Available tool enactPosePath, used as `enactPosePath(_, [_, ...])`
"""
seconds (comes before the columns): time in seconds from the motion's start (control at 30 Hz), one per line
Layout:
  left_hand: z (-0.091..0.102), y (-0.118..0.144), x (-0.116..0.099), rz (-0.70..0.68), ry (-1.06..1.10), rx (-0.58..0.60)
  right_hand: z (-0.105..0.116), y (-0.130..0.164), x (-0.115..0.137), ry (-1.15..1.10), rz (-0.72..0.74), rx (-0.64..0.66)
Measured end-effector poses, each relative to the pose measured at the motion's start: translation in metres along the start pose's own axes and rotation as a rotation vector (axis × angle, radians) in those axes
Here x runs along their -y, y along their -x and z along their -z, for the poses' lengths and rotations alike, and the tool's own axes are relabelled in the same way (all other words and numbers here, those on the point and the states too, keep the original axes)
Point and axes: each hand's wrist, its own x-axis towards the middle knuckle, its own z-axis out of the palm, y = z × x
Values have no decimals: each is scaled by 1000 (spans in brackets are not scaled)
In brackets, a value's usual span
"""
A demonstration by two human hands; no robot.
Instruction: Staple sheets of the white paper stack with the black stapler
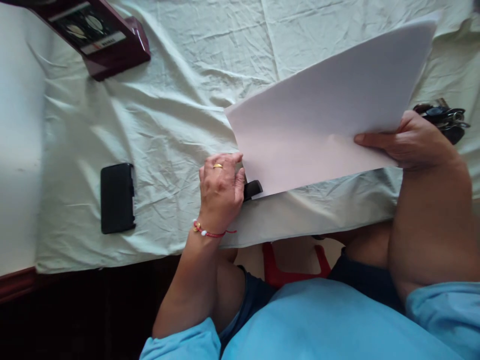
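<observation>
A sheaf of white paper (318,115) slants across the table, its far right corner lifted off the cloth. My right hand (420,142) grips its near right edge, thumb on top and the fingers hidden underneath. At the near left corner my left hand (222,187) is wrapped round a small black stapler (253,189). The stapler's black nose reaches over the paper's corner, while most of its body is hidden by my fingers. How many sheets are in the sheaf I cannot tell.
A black rectangular case (117,198) lies on the pale green tablecloth (168,140) at left. Behind it stands a dark red box-like object (112,50) with a label. A bunch of keys (448,120) is beside my right hand. A red stool (279,272) shows below the table's edge.
</observation>
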Motion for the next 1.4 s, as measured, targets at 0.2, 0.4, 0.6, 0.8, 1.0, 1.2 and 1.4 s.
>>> enactPosePath(0.2, [-8,-3,-6,-14,-34,66,-6,4,7,-91,-39,22])
enactPosePath(0.4, [-2,-5,2,14,64,46,-6,8,5,-101,-38,27])
enactPosePath(0.6, [11,-9,3,233,322,135,-10,8,10,-137,-64,-26])
enactPosePath(0.8, [9,-15,15,570,793,88,-30,2,17,-229,-60,-83])
enactPosePath(1.0, [3,-17,21,687,932,-41,-47,2,16,-395,-3,-94])
enactPosePath(1.2, [2,-21,33,739,1045,-113,-58,0,20,-485,11,-161])
enactPosePath(1.4, [8,-30,39,710,1071,-64,-61,0,18,-509,38,-102])
